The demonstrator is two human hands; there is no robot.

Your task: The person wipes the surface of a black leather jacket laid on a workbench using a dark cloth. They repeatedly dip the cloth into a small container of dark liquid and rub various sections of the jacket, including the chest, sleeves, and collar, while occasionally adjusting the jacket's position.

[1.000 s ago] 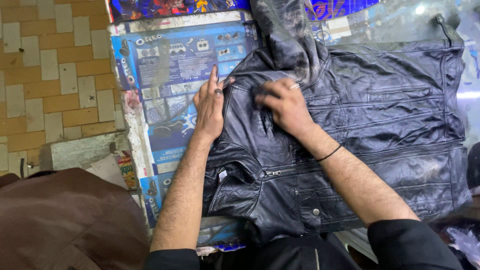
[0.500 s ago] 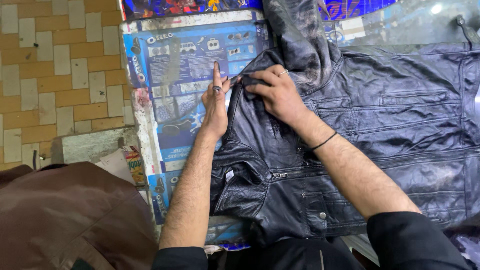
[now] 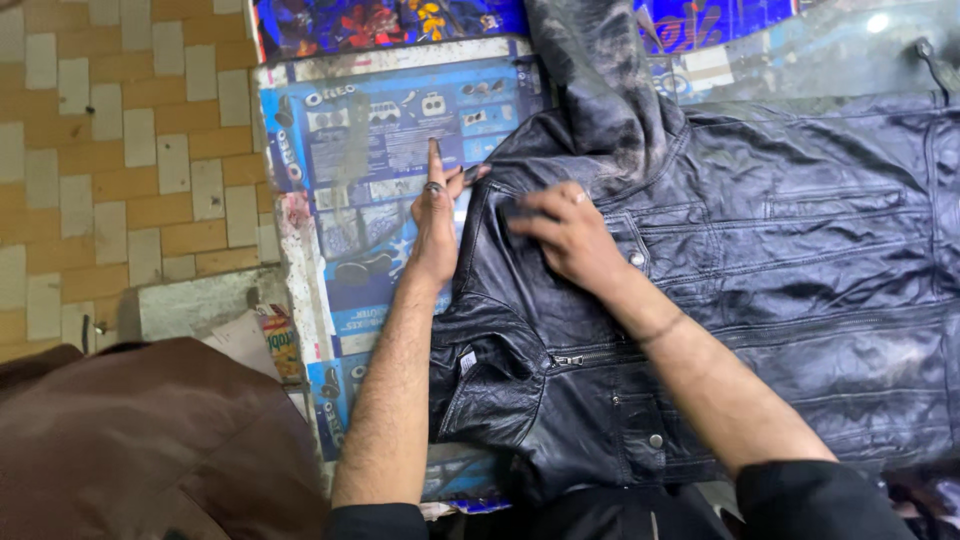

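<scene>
On the spread black leather jacket [image 3: 760, 300], the left hand [image 3: 437, 215] pins its collar edge flat; the right hand [image 3: 570, 235] presses palm-down, gripping nothing; smoothing looks barely begun.

Both hands flat, left [image 3: 438, 222] fingers extended, right [image 3: 570, 235] palm down.

A brown garment [image 3: 140, 440] lies beside blue printed sheeting [image 3: 370, 150] and tiled floor [image 3: 110, 130].

Hands shifted on black leather jacket [image 3: 760, 300]

Right hand [image 3: 570, 235] slid from shoulder edge inward onto chest panel; left hand [image 3: 437, 225] now flatter along jacket's left edge, forefinger pointing up.
</scene>
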